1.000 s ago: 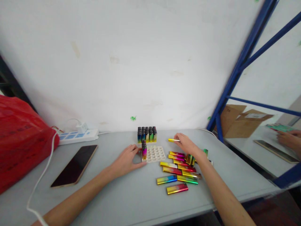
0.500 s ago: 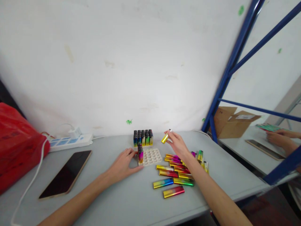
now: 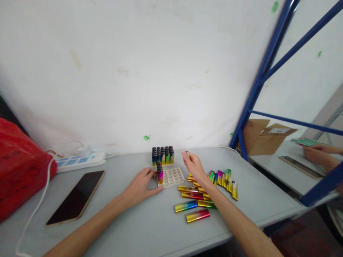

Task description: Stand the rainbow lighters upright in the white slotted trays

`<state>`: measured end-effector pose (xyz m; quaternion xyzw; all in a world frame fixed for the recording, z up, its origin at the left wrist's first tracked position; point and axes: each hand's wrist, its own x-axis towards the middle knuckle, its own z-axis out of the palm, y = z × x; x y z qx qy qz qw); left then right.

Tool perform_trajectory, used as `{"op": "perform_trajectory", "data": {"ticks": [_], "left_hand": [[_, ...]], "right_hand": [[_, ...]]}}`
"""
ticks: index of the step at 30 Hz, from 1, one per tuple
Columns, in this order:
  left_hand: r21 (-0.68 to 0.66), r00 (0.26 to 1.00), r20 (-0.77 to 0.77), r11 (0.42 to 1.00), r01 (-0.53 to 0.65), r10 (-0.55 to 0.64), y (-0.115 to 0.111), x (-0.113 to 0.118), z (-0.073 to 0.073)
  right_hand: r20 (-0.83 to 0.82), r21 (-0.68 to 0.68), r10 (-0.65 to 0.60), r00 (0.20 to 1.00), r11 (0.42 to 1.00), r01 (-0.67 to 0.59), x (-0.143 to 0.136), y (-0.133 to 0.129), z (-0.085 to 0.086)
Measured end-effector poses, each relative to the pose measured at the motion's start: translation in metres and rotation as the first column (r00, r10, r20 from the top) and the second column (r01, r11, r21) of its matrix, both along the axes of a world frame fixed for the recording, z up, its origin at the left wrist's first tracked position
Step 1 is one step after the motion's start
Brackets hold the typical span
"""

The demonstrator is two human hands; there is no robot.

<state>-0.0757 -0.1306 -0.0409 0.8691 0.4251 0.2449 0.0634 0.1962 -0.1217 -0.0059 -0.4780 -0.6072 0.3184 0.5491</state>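
Observation:
My left hand (image 3: 140,184) rests at the left end of a white tray (image 3: 175,175) with rows of round holes, its thumb along the front edge and its fingers at the left side. A row of lighters (image 3: 160,175) with black tops stands upright in the tray's left end. Above and right of the tray, my right hand (image 3: 193,165) is closed on a lighter (image 3: 187,154); only a small end of it shows. Beneath my right forearm lie several loose shiny lighters (image 3: 198,215), gold fading into red, blue, green or purple.
Behind the tray stands a block of upright lighters (image 3: 163,156). To the left are a phone (image 3: 76,198), a power strip (image 3: 81,161) and a red bag (image 3: 21,167). A blue metal frame (image 3: 257,85) rises at the right, with a cardboard box (image 3: 265,137) and another person's hands (image 3: 318,154) beyond.
My right hand has moved slightly left and down, and the lighter in it has turned so that the fingers now cover most of it. My left hand has stayed at the tray.

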Motion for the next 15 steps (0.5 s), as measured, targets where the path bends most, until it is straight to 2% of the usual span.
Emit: {"op": "perform_trajectory", "data": {"ticks": [3,8,11,15], "left_hand": [[-0.002,1.000,-0.004,1.000,-0.001,0.001,0.000,0.000,0.000],[-0.014,1.000,-0.009,1.000,-0.008,0.008,0.000,0.000,0.000],[-0.022,1.000,-0.006,1.000,-0.008,0.008,0.000,0.001,0.001],[-0.042,1.000,-0.014,0.999,0.006,-0.006,-0.001,0.001,0.004]], "right_hand": [[0.105,0.066,-0.104,0.989,0.993,0.097,-0.003,-0.001,-0.001],[0.159,0.053,-0.148,0.976,0.989,0.142,-0.009,-0.004,-0.002],[0.193,0.072,-0.137,0.971,0.990,0.125,-0.010,-0.006,-0.001],[0.284,0.091,-0.030,0.958,0.996,0.004,-0.011,-0.013,0.002]]}}
